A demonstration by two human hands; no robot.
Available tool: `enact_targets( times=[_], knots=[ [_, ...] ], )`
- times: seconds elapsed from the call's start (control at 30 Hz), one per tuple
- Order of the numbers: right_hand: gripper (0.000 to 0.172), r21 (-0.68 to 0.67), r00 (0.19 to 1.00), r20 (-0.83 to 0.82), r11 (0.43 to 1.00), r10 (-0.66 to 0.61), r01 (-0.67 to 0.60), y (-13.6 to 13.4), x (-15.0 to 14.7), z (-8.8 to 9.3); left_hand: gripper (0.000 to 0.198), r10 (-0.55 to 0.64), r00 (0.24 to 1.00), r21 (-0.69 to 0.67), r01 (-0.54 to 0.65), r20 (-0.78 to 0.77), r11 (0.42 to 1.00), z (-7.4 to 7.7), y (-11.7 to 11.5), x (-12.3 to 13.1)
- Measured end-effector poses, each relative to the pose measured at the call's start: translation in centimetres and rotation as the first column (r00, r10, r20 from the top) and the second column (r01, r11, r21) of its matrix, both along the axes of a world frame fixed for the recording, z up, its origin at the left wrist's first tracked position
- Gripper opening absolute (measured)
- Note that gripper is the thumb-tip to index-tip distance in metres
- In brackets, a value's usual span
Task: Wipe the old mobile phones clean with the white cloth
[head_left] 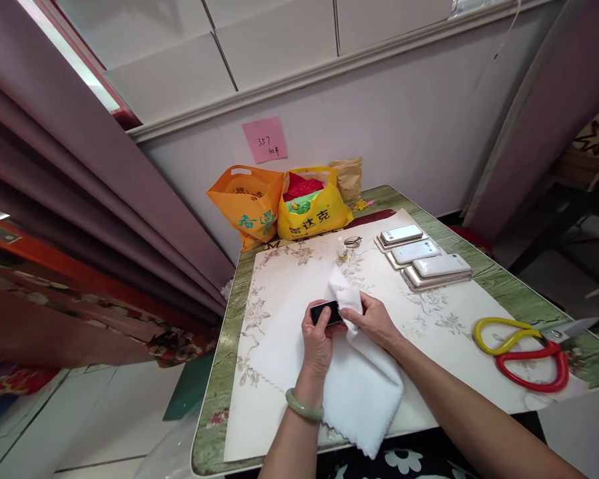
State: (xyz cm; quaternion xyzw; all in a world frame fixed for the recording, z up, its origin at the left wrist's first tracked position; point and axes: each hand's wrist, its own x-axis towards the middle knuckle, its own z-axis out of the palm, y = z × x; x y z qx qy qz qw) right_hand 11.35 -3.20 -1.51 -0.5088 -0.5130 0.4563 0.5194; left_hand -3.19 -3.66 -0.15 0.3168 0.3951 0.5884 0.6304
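Note:
My left hand (319, 336) is closed around a black-faced phone (324, 314), thumb lying across its dark surface. A white cloth (363, 392) hangs from my right hand (372, 318), whose fingers pinch it against the phone's right end. The cloth's scalloped lower edge spreads over the table's front part. Both hands are close together above a floral paper sheet (274, 419). Beyond them stand a small white bottle (341, 249) and a pair of glasses (353, 242). The phone's lower side is hidden by my fingers.
Several phones lie in stacks, with a white phone (442, 265) on the nearest one. Large scissors (534, 352) with yellow and red handles rest at the right edge. An orange bag (247, 203), a yellow bag (313, 213) and a brown paper bag (348, 178) stand along the wall.

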Motion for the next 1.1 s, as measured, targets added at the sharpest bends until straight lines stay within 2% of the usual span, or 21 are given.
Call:
enact_targets(
  times=[0.1,0.27,0.4,0.43,0.53,0.73,0.83,0.9,0.97,1.03,1.1],
  knots=[
    [0.035,0.032,0.995,0.087,0.998,-0.049,0.046,0.0,-0.2,-0.3,0.028,-0.018,0.999,0.011,0.019,-0.037,1.000,0.0,0.0,0.2],
    [0.045,0.025,0.994,0.083,0.997,-0.072,0.070,0.1,-0.2,-0.8,0.025,-0.021,1.000,0.007,0.021,0.000,1.000,-0.1,0.2,0.4],
    [0.034,0.046,0.993,0.070,0.994,-0.099,0.096,0.2,0.0,-0.4,0.028,0.003,1.000,-0.020,-0.002,0.027,1.000,-0.1,0.3,0.2],
    [0.036,0.054,0.991,0.061,0.992,-0.117,0.114,0.3,0.1,-0.3,0.030,0.016,0.999,-0.029,-0.015,0.028,0.999,-0.1,0.4,0.2],
    [0.046,0.063,0.989,-0.005,0.987,-0.150,0.150,0.3,0.5,0.2,0.035,0.056,0.998,-0.038,-0.055,0.018,0.998,-0.2,0.5,0.1],
    [0.029,0.052,0.974,-0.170,0.986,-0.148,0.159,0.2,0.9,0.6,0.036,0.067,0.998,-0.047,-0.067,-0.017,0.997,-0.2,0.3,0.2],
    [0.038,0.040,0.945,-0.282,0.982,-0.165,0.183,0.0,1.1,0.7,0.037,0.072,0.997,-0.049,-0.073,-0.030,0.996,-0.1,0.1,0.3],
    [0.048,0.032,0.934,-0.347,0.994,-0.088,0.106,-0.2,1.1,1.0,0.036,0.065,0.997,-0.042,-0.067,-0.045,0.997,-0.1,0.0,0.4],
    [0.061,0.000,0.920,-0.388,0.998,0.057,-0.061,-0.6,1.0,1.6,0.034,0.052,0.997,-0.034,-0.054,-0.053,0.998,0.0,-0.1,0.5],
    [0.073,-0.018,0.885,-0.424,0.976,0.191,-0.219,-0.9,0.7,2.1,0.032,0.049,0.998,-0.033,-0.051,-0.042,0.998,0.1,-0.1,0.5],
    [0.072,0.008,0.854,-0.469,0.968,0.223,-0.249,-1.0,0.4,2.5,0.032,0.064,0.998,-0.037,-0.065,-0.016,0.997,0.1,-0.1,0.5]
  ],
)
